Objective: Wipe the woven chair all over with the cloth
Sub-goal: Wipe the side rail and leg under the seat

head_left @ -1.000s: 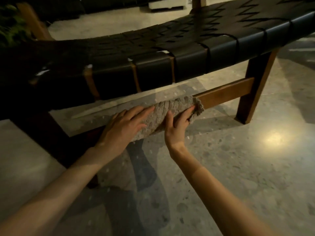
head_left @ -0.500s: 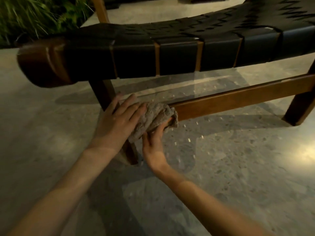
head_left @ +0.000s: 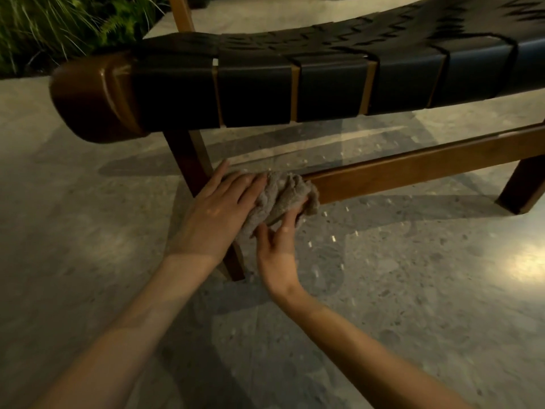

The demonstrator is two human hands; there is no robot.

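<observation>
We look down on a woven chair (head_left: 324,93) with black straps laced over a brown wooden frame, standing on a speckled stone floor (head_left: 413,305); the grey cloth (head_left: 283,196) is bunched around the low wooden rail (head_left: 413,169), at the end where the rail meets the nearer leg (head_left: 188,160). Our left hand (head_left: 218,214) lies flat on the cloth's left part, fingers straight and close together, pressing it to the wood; it clasps nothing. Our right hand (head_left: 278,249) comes up from below, fingers curled round the underside of the cloth, grasping it against the rail. The two hands sit just beside each other, both touching the cloth. To the right the rail runs bare to a second leg (head_left: 522,187) at the picture's edge; green plants (head_left: 59,25) fill the upper left corner behind the chair, and a bright patch of light (head_left: 528,264) glares on the floor at far right.
</observation>
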